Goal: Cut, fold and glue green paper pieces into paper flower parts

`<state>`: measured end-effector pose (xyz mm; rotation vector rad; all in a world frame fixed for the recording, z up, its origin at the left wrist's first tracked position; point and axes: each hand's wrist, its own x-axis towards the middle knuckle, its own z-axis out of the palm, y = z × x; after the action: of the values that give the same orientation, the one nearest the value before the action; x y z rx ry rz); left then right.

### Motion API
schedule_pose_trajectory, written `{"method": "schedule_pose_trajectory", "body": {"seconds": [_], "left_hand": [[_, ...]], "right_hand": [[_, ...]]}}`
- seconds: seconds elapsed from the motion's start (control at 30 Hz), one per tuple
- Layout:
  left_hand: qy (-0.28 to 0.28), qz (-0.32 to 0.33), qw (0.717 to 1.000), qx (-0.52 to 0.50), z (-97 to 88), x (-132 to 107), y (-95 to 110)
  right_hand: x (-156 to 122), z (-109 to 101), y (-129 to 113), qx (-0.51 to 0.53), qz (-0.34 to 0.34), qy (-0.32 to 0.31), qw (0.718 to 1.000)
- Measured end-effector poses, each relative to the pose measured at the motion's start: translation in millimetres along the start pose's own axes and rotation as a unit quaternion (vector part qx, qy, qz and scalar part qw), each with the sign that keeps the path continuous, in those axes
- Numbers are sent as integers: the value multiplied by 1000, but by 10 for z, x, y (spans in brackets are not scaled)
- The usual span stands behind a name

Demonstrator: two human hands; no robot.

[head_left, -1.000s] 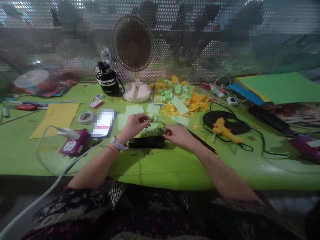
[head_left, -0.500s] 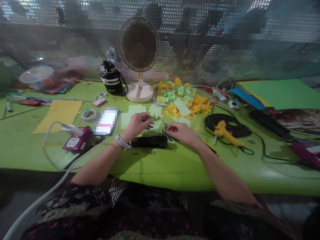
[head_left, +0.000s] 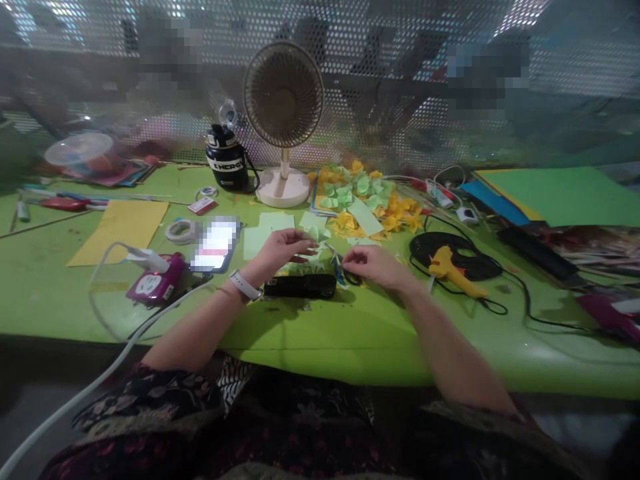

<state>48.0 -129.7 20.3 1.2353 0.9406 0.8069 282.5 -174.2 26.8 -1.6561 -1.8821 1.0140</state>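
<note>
My left hand [head_left: 285, 249], a pale watch on its wrist, hovers over a small heap of cut light green paper pieces [head_left: 320, 261]. Its fingers are slightly curled and apart, and I make out nothing held in them. To its right, my right hand [head_left: 370, 264] has its fingertips closed on a small pair of scissors [head_left: 340, 272] with blue and dark handles; the blades point up and left towards the heap. A black stapler [head_left: 300, 286] lies just in front of the heap, between me and the paper.
Light green sheets [head_left: 257, 241] lie behind my left hand. Orange and green paper flowers [head_left: 357, 193] are piled near the fan [head_left: 283, 187]. A phone [head_left: 216, 245], tape roll [head_left: 180, 231] and purple power adapter [head_left: 156, 279] are left; a yellow glue gun [head_left: 457, 273] and cables are right.
My right hand has shifted slightly right, and more of the scissors shows beside its fingers. My left hand has moved a little to the right over the green pieces.
</note>
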Motion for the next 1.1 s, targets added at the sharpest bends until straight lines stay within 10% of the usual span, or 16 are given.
{"method": "schedule_pose_trajectory", "body": {"seconds": [0.2,0.6,0.93,1.1], "left_hand": [[8,20,999,42,-32,54,-49],[82,153,887,427,-112,76,-89],[13,202,932,301,191,-227,-36],[-49,27,994,90,181,-230,104]], "right_hand": [[68,-32,87,-174,35,101,979],[-17,66,-65,-13,-43,132,990],[-121,242,-176,-103,-125,153,975],[-96,269,-120,-63,-212,231,948]]}}
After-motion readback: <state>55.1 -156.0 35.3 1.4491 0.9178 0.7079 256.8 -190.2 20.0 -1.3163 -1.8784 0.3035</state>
